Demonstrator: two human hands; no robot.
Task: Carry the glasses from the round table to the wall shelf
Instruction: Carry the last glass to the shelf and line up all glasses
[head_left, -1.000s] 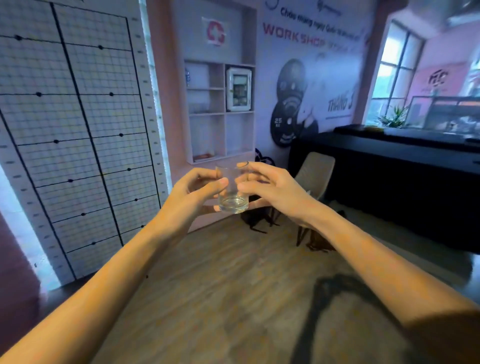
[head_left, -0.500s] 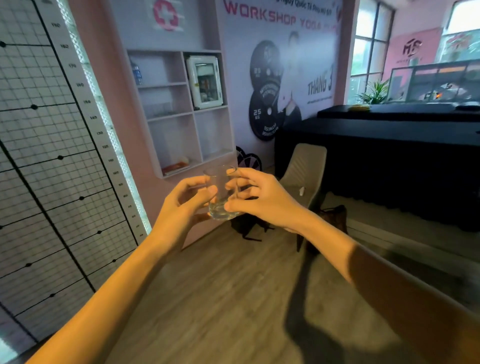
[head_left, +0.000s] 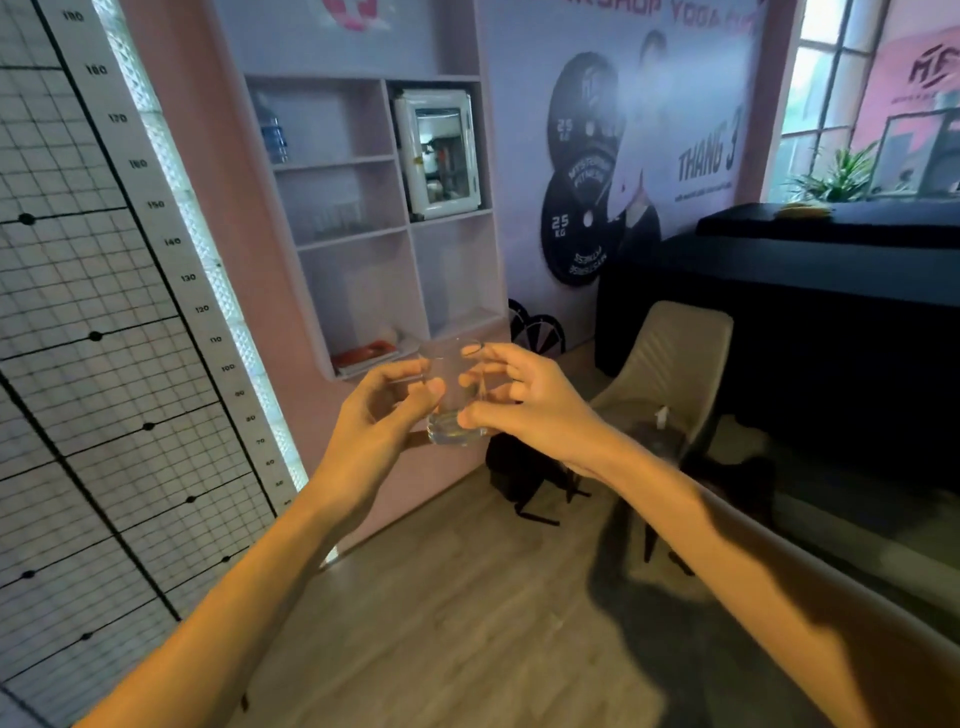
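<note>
A clear drinking glass (head_left: 456, 395) is held upright in front of me between both hands. My left hand (head_left: 384, 410) grips its left side and my right hand (head_left: 524, 400) grips its right side with fingers curled round the rim and base. The wall shelf (head_left: 363, 228), a pale pink unit with several open compartments, stands straight ahead behind the glass. Several clear glasses (head_left: 337, 218) stand on its middle left compartment, faint and blurred. The round table is out of view.
A water bottle (head_left: 272, 136) and a small white cabinet (head_left: 439, 156) occupy upper shelf compartments; a red item (head_left: 363, 353) lies at the bottom. A beige chair (head_left: 670, 358), a black bag (head_left: 524, 478) and a dark counter (head_left: 831, 291) stand to the right on wooden flooring.
The shelf has grown larger and closer in view. Both hands keep the same hold on the glass.
</note>
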